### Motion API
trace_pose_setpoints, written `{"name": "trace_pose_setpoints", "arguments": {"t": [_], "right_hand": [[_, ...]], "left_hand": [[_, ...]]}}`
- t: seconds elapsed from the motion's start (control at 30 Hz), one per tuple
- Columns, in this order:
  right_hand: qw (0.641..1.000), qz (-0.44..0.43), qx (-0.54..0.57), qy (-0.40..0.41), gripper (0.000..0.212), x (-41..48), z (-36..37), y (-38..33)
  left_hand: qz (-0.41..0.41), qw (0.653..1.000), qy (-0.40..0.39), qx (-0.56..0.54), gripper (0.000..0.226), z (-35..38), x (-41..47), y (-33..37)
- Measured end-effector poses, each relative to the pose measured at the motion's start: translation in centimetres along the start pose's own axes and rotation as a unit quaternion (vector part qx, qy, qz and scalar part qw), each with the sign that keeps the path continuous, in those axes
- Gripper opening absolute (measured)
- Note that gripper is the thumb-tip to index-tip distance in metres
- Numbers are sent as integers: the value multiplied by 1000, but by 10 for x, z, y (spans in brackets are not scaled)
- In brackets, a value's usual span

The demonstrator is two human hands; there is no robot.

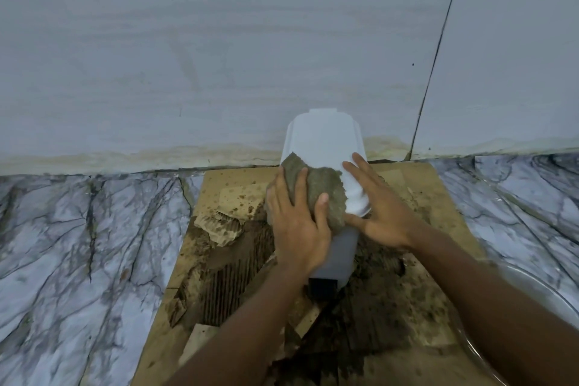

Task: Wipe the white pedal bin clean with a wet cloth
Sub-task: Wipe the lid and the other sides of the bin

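The white pedal bin (324, 141) stands against the wall on a sheet of torn, wet cardboard (228, 197). Its black pedal (322, 288) sticks out at the front near me. A grey-brown wet cloth (322, 188) lies over the front left of the bin's lid. My left hand (297, 222) presses flat on the cloth, fingers spread over it. My right hand (379, 210) rests open against the bin's right side, fingers spread, touching the lid edge.
The marble-patterned floor (78, 244) spreads to both sides of the cardboard. A grey tiled wall (219, 41) rises right behind the bin. The curved rim of a clear basin (529, 288) shows at the lower right. The cardboard is dark with dirt and peeling.
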State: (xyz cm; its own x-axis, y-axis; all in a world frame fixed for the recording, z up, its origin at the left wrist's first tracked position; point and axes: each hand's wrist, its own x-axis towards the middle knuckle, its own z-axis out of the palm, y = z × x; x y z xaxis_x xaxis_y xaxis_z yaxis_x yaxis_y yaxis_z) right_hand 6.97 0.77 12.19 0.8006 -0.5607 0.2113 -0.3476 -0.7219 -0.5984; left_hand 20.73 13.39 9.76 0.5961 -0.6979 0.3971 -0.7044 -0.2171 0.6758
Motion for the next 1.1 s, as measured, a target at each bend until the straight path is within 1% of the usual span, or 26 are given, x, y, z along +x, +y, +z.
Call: {"name": "trace_pose_setpoints", "arguments": {"t": [0.1,0.13,0.2,0.27,0.33,0.43,0.6,0.7,0.77,0.9,1.0,1.1], "right_hand": [[1000,13,-14,-14,98,20,-13,-3],[1000,2,-26,-13,96,28,-18,-4],[998,-52,-47,-6,85,47,-25,-7],[995,-84,-49,-6,75,65,-28,-7],[997,-75,-34,-1,67,82,-32,-4],[996,-81,-33,31,58,108,-39,5],[993,-70,-46,88,51,149,-39,18],[990,-72,-43,118,51,167,-42,23],[988,-68,-17,136,50,176,-45,27],[983,-49,24,175,45,187,-47,37],[981,-19,49,186,43,195,-49,40],[979,-10,78,187,40,202,-48,38]], "left_hand": [[42,998,-31,-20,60,-12,36,-19],[60,997,-37,-20,60,-15,49,-22],[90,995,-38,1,62,-17,74,-27],[127,991,-17,26,63,-15,95,-29],[152,988,1,31,64,-7,110,-30],[173,983,39,36,66,12,124,-32],[225,963,89,117,71,46,130,-48],[229,961,97,117,72,59,140,-53],[236,960,94,116,73,66,147,-56],[251,958,60,123,76,81,139,-74],[255,949,75,169,85,87,139,-76],[237,955,81,157,95,85,158,-63]]}}
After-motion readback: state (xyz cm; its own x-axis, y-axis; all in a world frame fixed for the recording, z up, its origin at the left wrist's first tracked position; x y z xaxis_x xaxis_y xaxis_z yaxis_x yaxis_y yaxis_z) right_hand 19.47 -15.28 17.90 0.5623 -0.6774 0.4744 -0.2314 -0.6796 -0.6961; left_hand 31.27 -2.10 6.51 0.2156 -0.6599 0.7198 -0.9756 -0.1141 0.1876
